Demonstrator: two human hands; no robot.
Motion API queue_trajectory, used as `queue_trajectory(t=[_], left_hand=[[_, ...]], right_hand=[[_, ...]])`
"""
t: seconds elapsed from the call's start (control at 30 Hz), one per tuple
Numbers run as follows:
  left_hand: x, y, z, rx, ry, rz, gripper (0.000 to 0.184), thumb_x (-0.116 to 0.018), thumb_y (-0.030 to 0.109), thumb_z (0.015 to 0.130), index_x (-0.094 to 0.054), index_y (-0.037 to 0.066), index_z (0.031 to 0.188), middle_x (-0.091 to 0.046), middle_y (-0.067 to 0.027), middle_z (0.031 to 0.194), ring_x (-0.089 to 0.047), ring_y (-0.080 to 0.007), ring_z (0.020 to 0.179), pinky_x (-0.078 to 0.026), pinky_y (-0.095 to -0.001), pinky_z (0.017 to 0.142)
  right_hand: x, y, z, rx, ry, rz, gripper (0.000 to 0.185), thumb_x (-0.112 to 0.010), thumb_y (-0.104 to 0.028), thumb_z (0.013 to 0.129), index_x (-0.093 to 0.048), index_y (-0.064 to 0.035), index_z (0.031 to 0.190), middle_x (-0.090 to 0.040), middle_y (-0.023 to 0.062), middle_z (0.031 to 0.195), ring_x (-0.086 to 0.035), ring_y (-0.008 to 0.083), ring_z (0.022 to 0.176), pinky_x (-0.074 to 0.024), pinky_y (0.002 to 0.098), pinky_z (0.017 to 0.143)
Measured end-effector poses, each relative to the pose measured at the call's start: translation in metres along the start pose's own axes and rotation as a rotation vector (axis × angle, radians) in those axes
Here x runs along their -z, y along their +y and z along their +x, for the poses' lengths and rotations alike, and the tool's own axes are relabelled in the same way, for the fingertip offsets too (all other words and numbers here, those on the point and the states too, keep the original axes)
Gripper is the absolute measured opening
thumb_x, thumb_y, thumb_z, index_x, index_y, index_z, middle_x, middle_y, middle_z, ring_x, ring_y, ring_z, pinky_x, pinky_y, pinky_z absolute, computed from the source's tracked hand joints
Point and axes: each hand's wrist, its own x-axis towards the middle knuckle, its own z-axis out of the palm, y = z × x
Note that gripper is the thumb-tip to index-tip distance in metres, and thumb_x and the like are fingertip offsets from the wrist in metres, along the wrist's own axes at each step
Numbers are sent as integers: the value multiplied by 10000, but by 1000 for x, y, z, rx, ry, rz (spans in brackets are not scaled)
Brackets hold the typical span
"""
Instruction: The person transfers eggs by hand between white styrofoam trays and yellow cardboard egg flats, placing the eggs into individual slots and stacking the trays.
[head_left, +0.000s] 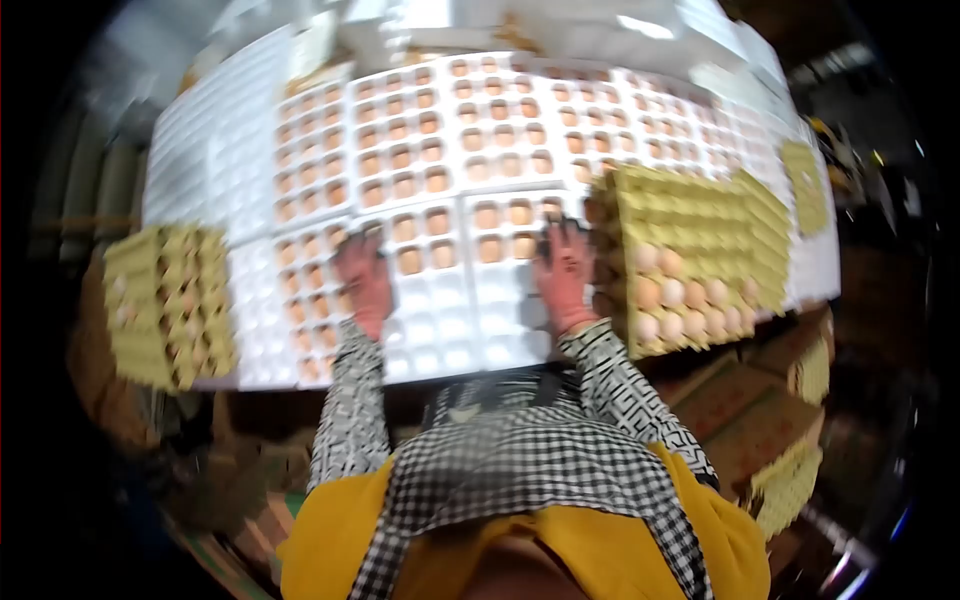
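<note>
Brown eggs [408, 260] fill many cups of the white foam trays [430, 320] spread over the work surface. My left hand [364, 282], in a pink glove with dark fingertips, lies over a tray between two groups of eggs, fingers stretched forward. In a matching glove, my right hand [567, 275] rests at the right edge of a partly filled tray, its fingers extended and somewhat apart. No egg shows in either hand, though motion blurs the fingers. Just right of my right hand stands a yellow pulp egg tray stack [690, 215] with pale and brown eggs in its near cups.
Another yellow tray stack [170, 305] with a few eggs stands at the left. A smaller yellow tray [803, 185] lies at the far right. White foam boxes [580, 35] line the back. Cardboard boxes [745, 420] sit below the table's right front edge.
</note>
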Motion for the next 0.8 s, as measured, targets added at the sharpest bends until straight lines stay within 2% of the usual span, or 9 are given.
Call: queue_trajectory(t=[0.1,0.2,0.3,0.47,0.57,0.63,0.7,0.73,0.8], left_hand=[[8,41,17,47,174,-157,433,-660,99,798,-604,57,1225,-568,-178,1253,-490,-371,1203,-340,-492,1064],[23,136,38,-9,-93,-697,427,-704,71,781,-619,32,1197,-617,-146,1210,-554,-309,1163,-431,-414,1009],[33,269,66,-459,-368,-504,639,-788,204,705,-582,125,1304,-586,-125,1303,-448,-356,1302,-289,-479,1135],[10,356,70,-693,-560,-86,630,-805,308,688,-595,79,1237,-615,-108,1186,-510,-352,1222,-302,-509,1126],[16,346,70,-720,-466,-396,576,-766,270,734,-569,87,1243,-611,-115,1143,-551,-310,1173,-333,-466,1118],[26,346,54,31,-437,-1246,512,-705,138,773,-548,38,1250,-602,-109,1213,-564,-239,1181,-464,-371,1022],[44,333,65,359,-615,-1621,487,-679,104,795,-536,13,1252,-588,-95,1237,-575,-219,1162,-484,-350,992],[36,323,60,327,-666,-1578,495,-666,148,808,-522,-3,1257,-583,-93,1237,-601,-220,1116,-498,-342,970],[44,358,52,-133,-727,-587,477,-698,312,798,-574,67,1189,-583,-92,1097,-633,-250,976,-514,-365,864]], right_hand=[[153,-10,17,122,-115,392,577,-704,-166,741,-556,-83,1292,-491,212,1340,-422,418,1282,-330,495,1081],[243,62,35,-70,33,362,475,-664,-86,752,-599,-39,1220,-618,183,1179,-595,347,1074,-456,404,967],[254,141,25,-41,-531,-160,503,-727,-228,730,-621,-109,1207,-581,165,1216,-525,362,1150,-407,452,1006],[239,202,11,222,-363,143,540,-774,-267,706,-610,-124,1200,-546,144,1278,-449,368,1260,-372,475,1047],[237,220,15,377,-270,256,479,-749,-228,740,-592,-82,1168,-582,136,1210,-511,369,1199,-360,502,1059],[236,232,13,399,-217,406,481,-750,-204,743,-589,-76,1178,-585,138,1198,-541,358,1172,-400,483,1039],[257,222,20,-228,-230,1253,433,-713,-143,790,-588,-26,1188,-611,88,1184,-578,209,1099,-466,334,954],[261,230,37,-162,-293,1315,432,-698,-141,805,-582,-18,1204,-613,81,1187,-577,197,1094,-476,336,938],[264,217,70,-166,-391,1227,490,-695,-185,816,-567,-14,1257,-644,108,1158,-612,185,1049,-499,348,905]])
